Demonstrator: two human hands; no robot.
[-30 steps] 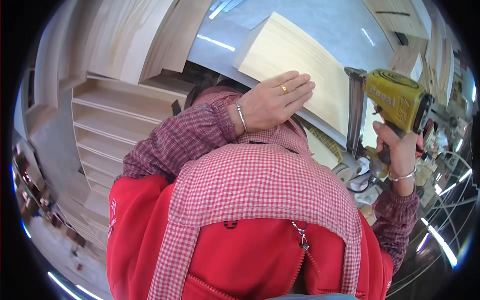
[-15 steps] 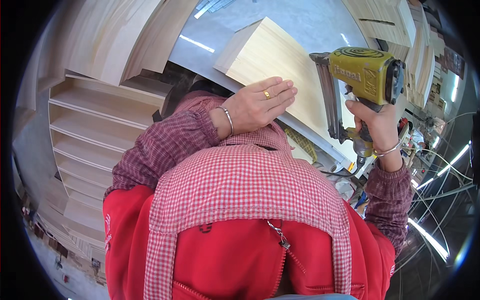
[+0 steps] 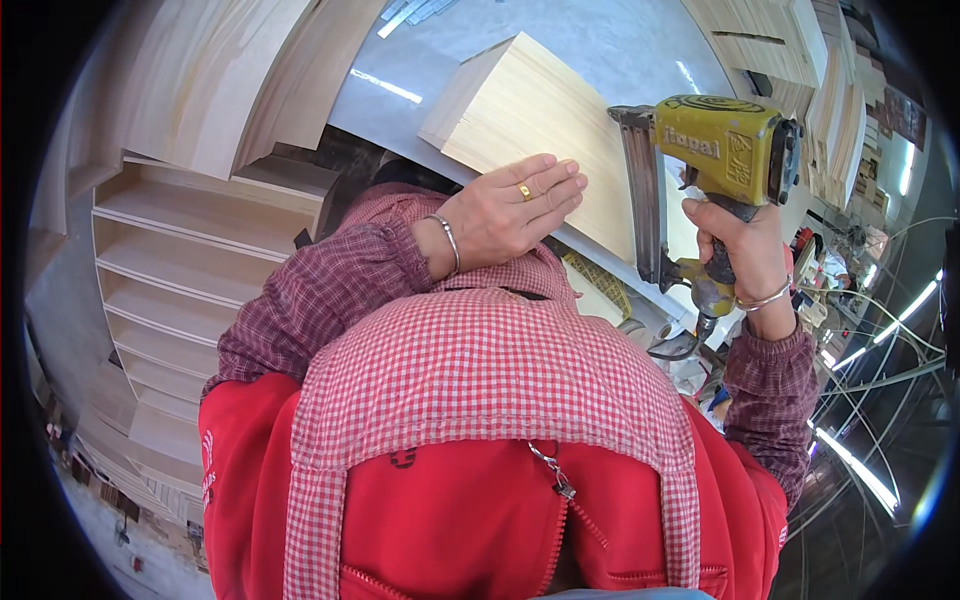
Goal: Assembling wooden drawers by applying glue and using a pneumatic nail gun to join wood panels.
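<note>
My right hand (image 3: pixel 743 252) is wrapped around the dark handle of a yellow pneumatic nail gun (image 3: pixel 715 145). Its long dark magazine (image 3: pixel 646 200) stands over the right part of a pale wooden box-like piece (image 3: pixel 560 130), and I cannot tell whether it touches the wood. The near side of that piece is partly hidden by my left hand (image 3: pixel 515 205), which has its fingers stretched out and held side by side, with a gold ring on one. Nothing shows in this hand. An air hose (image 3: pixel 680 354) runs from the bottom of the gun's handle.
The wooden piece lies on a blue-grey worktable (image 3: pixel 395 110). Thin strips (image 3: pixel 425 12) lie at its far edge. A yellow measuring tape (image 3: pixel 600 285) is near my apron. Stacked wooden boards (image 3: pixel 200 80) and a shelved wooden unit (image 3: pixel 200 240) stand left; more boards (image 3: pixel 780 50) are at far right.
The whole view has shifted slightly, moving everything a little left. The nail gun has turned slightly in my right hand's grip; my left hand keeps its flat pose.
</note>
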